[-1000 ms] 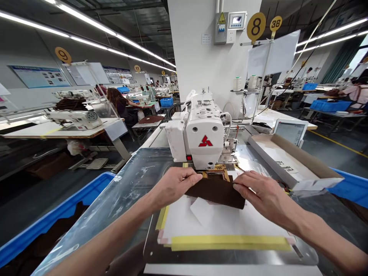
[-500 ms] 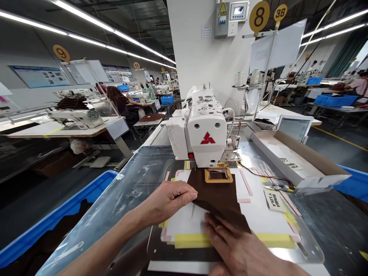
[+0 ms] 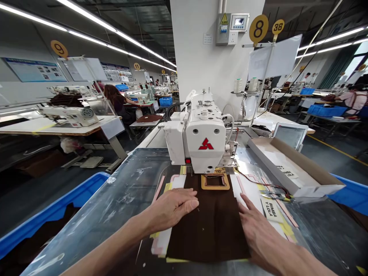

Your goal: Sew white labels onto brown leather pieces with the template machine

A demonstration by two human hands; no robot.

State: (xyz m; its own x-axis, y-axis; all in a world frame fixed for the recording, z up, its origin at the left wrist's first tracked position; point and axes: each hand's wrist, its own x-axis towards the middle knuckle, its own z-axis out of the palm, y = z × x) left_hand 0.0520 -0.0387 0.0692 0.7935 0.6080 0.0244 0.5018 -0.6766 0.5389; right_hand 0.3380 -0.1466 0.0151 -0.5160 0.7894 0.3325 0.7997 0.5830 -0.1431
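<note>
A dark brown fabric panel (image 3: pixel 212 230) lies flat on a white template with pink and yellow tape, its far end under the white sewing machine head (image 3: pixel 205 134). A yellow-tan rectangular frame (image 3: pixel 215 181) rests on the fabric's far part. My left hand (image 3: pixel 172 209) lies over the panel's left edge, fingers stretched to the right and thumb alongside. Along the right edge my right hand (image 3: pixel 255 228) rests with fingers extended, touching the fabric and the template. Right of that hand is a white label (image 3: pixel 271 210) printed BIMBA Y LOLA.
An open cardboard box (image 3: pixel 296 172) with more labels stands at the right, a tablet (image 3: pixel 290 134) behind it. Small metal snips (image 3: pixel 274 196) lie near the box. Blue bins (image 3: pixel 54 211) flank the table. A co-worker (image 3: pixel 115 99) sits at another machine at the left.
The fabric's near part, lifted and folded before, now lies spread flat toward me. My right hand has moved from the near middle to the right edge. My left hand has released its pinch.
</note>
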